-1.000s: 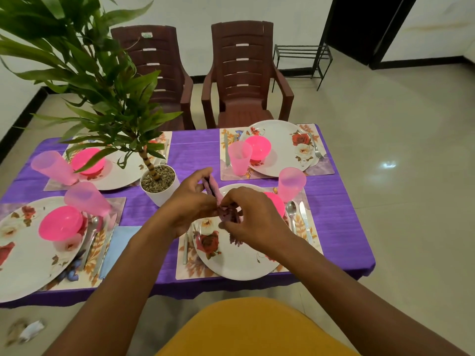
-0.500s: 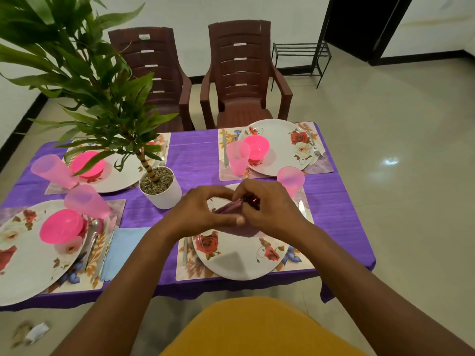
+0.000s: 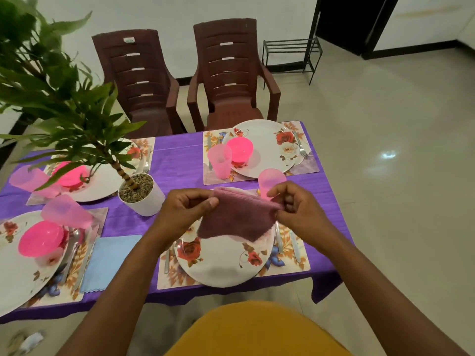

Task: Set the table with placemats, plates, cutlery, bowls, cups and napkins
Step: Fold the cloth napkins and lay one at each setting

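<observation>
Two hands raised over near-right plate [image 3: 223, 263]: left hand [image 3: 185, 211] and right hand [image 3: 295, 211], fingers pinched on opposite top corners of mauve napkin [image 3: 239, 217], held spread above plate, lower edge hanging free. Four placemats on purple worktop [image 3: 177, 163], one flowered plate on each. Near-right placemat [image 3: 290, 260]: cutlery either side of plate; pink cup [image 3: 270, 181] at far edge, partly hidden behind napkin. Far-right plate [image 3: 267, 147]: pink bowl [image 3: 239, 150] on it, contents not visible; second pink cup [image 3: 219, 160] just beside. Near-left plate [image 3: 18, 271]: pink bowl [image 3: 41, 238] on it, cup touching. Blue napkin [image 3: 108, 263] flat beside near-left placemat. White pot [image 3: 140, 194] mid-worktop, filled with gravel, holding green plant.
</observation>
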`<state>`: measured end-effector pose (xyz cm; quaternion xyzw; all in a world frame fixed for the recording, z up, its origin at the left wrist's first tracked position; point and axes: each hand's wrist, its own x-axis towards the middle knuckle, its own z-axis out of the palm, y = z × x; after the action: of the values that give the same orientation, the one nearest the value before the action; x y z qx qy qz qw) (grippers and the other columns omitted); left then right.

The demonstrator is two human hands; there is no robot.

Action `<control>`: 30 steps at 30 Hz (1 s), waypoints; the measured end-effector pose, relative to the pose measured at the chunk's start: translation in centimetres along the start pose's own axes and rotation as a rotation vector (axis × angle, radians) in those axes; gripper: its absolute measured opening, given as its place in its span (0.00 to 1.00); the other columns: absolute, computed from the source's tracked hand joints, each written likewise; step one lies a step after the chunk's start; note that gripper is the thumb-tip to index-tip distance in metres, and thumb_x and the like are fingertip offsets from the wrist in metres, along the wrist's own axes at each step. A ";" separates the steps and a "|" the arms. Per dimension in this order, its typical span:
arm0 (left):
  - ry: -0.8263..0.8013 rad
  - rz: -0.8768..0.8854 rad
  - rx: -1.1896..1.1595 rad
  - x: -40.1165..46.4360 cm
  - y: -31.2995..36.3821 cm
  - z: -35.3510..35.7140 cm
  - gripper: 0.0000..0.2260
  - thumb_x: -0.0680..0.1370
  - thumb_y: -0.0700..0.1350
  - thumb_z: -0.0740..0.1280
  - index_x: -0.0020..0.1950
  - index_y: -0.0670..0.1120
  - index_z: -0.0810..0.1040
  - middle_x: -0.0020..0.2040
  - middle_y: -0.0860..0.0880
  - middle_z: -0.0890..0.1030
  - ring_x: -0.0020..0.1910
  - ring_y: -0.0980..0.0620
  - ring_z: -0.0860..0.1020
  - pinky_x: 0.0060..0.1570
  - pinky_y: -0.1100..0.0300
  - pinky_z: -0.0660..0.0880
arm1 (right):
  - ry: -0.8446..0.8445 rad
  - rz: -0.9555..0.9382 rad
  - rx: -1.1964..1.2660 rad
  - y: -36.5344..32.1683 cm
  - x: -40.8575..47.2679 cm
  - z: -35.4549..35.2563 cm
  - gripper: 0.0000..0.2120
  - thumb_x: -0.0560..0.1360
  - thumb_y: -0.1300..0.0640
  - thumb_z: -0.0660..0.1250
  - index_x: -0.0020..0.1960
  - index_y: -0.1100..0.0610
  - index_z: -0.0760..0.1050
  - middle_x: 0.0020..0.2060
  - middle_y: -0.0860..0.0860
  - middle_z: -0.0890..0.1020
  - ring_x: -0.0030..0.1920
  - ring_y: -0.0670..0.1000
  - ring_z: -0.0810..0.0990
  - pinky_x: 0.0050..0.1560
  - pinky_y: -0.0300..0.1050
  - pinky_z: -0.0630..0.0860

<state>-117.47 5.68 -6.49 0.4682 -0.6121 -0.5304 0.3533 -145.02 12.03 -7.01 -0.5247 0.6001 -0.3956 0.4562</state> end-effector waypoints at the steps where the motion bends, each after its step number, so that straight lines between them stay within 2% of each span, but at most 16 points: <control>1: -0.039 0.042 0.047 0.3 0.6 0.7 0.08 0.74 0.47 0.74 0.52 0.52 0.89 0.48 0.48 0.89 0.49 0.52 0.86 0.49 0.56 0.83 | -0.041 0.017 -0.057 0.6 0.0 -0.5 0.22 0.74 0.73 0.70 0.56 0.48 0.78 0.44 0.50 0.84 0.47 0.49 0.85 0.45 0.42 0.82; 4: -0.155 0.169 0.219 1.2 2.2 2.5 0.13 0.77 0.47 0.72 0.59 0.46 0.87 0.50 0.52 0.89 0.52 0.52 0.86 0.49 0.61 0.82 | -0.171 -0.001 -0.239 2.0 0.3 -1.7 0.23 0.73 0.69 0.71 0.59 0.44 0.77 0.47 0.46 0.84 0.50 0.46 0.83 0.52 0.44 0.83; 8: -0.232 0.240 0.347 2.0 2.8 4.6 0.09 0.80 0.44 0.72 0.59 0.48 0.87 0.50 0.56 0.88 0.52 0.56 0.85 0.49 0.66 0.80 | -0.310 -0.088 -0.337 1.5 0.4 -2.6 0.15 0.75 0.57 0.75 0.59 0.44 0.78 0.50 0.40 0.83 0.52 0.42 0.80 0.51 0.38 0.77; 10: -0.264 0.239 0.369 2.2 2.6 5.4 0.09 0.80 0.44 0.72 0.59 0.49 0.87 0.50 0.57 0.88 0.53 0.56 0.85 0.50 0.65 0.80 | -0.290 -0.153 -0.308 0.8 0.6 -2.5 0.09 0.78 0.54 0.74 0.57 0.47 0.80 0.49 0.42 0.83 0.51 0.43 0.80 0.50 0.37 0.77; 13: -0.280 0.251 0.342 2.7 2.3 6.4 0.09 0.81 0.45 0.71 0.60 0.49 0.87 0.51 0.56 0.88 0.54 0.53 0.85 0.51 0.61 0.81 | -0.214 -0.215 -0.314 0.2 0.9 -2.3 0.02 0.80 0.54 0.71 0.52 0.50 0.82 0.42 0.44 0.83 0.44 0.44 0.80 0.44 0.43 0.78; 15: -0.286 0.234 0.318 3.0 1.9 6.6 0.10 0.80 0.50 0.73 0.61 0.51 0.86 0.53 0.55 0.87 0.54 0.51 0.84 0.51 0.58 0.82 | -0.182 -0.215 -0.314 0.0 1.1 -2.4 0.02 0.81 0.55 0.70 0.49 0.50 0.81 0.38 0.44 0.81 0.41 0.45 0.79 0.40 0.45 0.75; 17: -0.360 0.133 0.320 3.6 1.3 6.2 0.15 0.76 0.58 0.75 0.61 0.55 0.85 0.53 0.55 0.87 0.53 0.50 0.84 0.50 0.56 0.83 | -0.165 -0.186 -0.269 0.0 1.3 -2.9 0.02 0.81 0.56 0.69 0.50 0.52 0.81 0.39 0.46 0.82 0.42 0.48 0.80 0.43 0.51 0.78; 19: -0.447 0.005 0.319 4.2 0.4 5.9 0.14 0.72 0.62 0.76 0.54 0.57 0.87 0.49 0.52 0.87 0.49 0.49 0.85 0.49 0.51 0.83 | -0.119 -0.161 -0.212 0.3 1.3 -3.7 0.02 0.82 0.57 0.69 0.53 0.54 0.80 0.42 0.50 0.84 0.44 0.51 0.82 0.46 0.57 0.81; 21: -0.457 -0.089 0.216 4.8 -0.5 6.0 0.09 0.74 0.57 0.78 0.49 0.54 0.88 0.46 0.47 0.87 0.47 0.47 0.85 0.49 0.47 0.83 | -0.060 -0.096 -0.081 0.6 1.1 -4.6 0.08 0.83 0.56 0.67 0.61 0.51 0.77 0.43 0.52 0.86 0.45 0.53 0.85 0.46 0.61 0.83; 22: -0.442 -0.136 0.107 5.0 -0.8 6.1 0.08 0.75 0.54 0.78 0.49 0.52 0.89 0.47 0.46 0.87 0.47 0.47 0.85 0.50 0.49 0.82 | -0.039 -0.053 -0.012 0.7 0.9 -4.8 0.12 0.83 0.56 0.67 0.66 0.47 0.73 0.44 0.53 0.87 0.46 0.54 0.87 0.46 0.61 0.84; 25: -0.392 -0.300 -0.266 5.1 -1.3 7.3 0.21 0.76 0.58 0.74 0.61 0.44 0.84 0.52 0.46 0.85 0.51 0.48 0.83 0.49 0.55 0.80 | 0.015 0.005 0.099 1.3 0.0 -5.2 0.23 0.85 0.56 0.64 0.74 0.39 0.64 0.47 0.55 0.86 0.48 0.54 0.87 0.46 0.55 0.84; 26: -0.367 -0.353 -0.371 5.0 -1.4 7.9 0.22 0.79 0.58 0.71 0.65 0.44 0.82 0.55 0.46 0.85 0.54 0.49 0.83 0.49 0.56 0.81 | 0.029 0.018 0.130 1.7 -0.3 -5.2 0.24 0.85 0.57 0.63 0.75 0.38 0.63 0.48 0.57 0.86 0.48 0.57 0.86 0.46 0.55 0.83; 28: -0.304 -0.435 -0.570 4.5 -1.4 9.4 0.18 0.81 0.54 0.65 0.67 0.47 0.80 0.60 0.47 0.85 0.60 0.47 0.83 0.51 0.54 0.83 | 0.065 0.034 0.195 2.6 -0.6 -5.1 0.21 0.86 0.60 0.61 0.74 0.40 0.69 0.51 0.56 0.85 0.50 0.59 0.85 0.46 0.52 0.81; 30: -0.311 -0.434 -0.636 4.1 -1.5 10.4 0.17 0.82 0.50 0.64 0.69 0.47 0.78 0.63 0.46 0.84 0.63 0.45 0.83 0.54 0.50 0.83 | 0.134 0.040 0.199 3.5 -1.0 -5.2 0.17 0.85 0.64 0.61 0.68 0.49 0.78 0.58 0.46 0.84 0.57 0.50 0.83 0.50 0.45 0.79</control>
<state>-128.14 5.13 -10.16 0.3682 -0.3510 -0.8196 0.2638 -150.95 13.43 -8.85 -0.4373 0.5973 -0.4781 0.4727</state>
